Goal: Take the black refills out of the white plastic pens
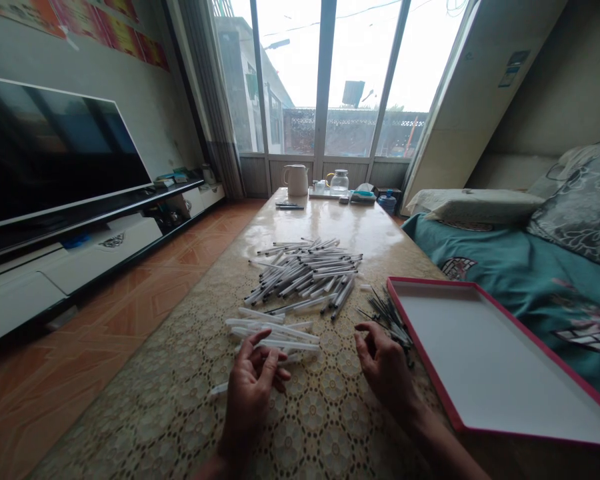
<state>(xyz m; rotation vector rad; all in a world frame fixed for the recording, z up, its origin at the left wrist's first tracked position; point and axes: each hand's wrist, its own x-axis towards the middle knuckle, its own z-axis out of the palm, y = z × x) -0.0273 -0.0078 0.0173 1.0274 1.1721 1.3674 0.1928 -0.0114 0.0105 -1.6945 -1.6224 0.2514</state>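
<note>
My left hand (253,387) hovers over a small heap of white pen barrels (275,333) on the lace-covered table (180,373); its fingers are curled and a barrel seems to lie under them, though I cannot make out a grip. My right hand (385,363) rests with fingers half curled beside a bunch of thin dark refills (387,313); nothing shows in it. Farther back lies a bigger pile of white pens with dark tips (305,270).
A shallow white tray with a red rim (425,363) lies at the right, overhanging a teal sofa (520,267). A jug (296,179), a glass teapot (339,181) and small items stand at the far end. A television (50,153) is on the left.
</note>
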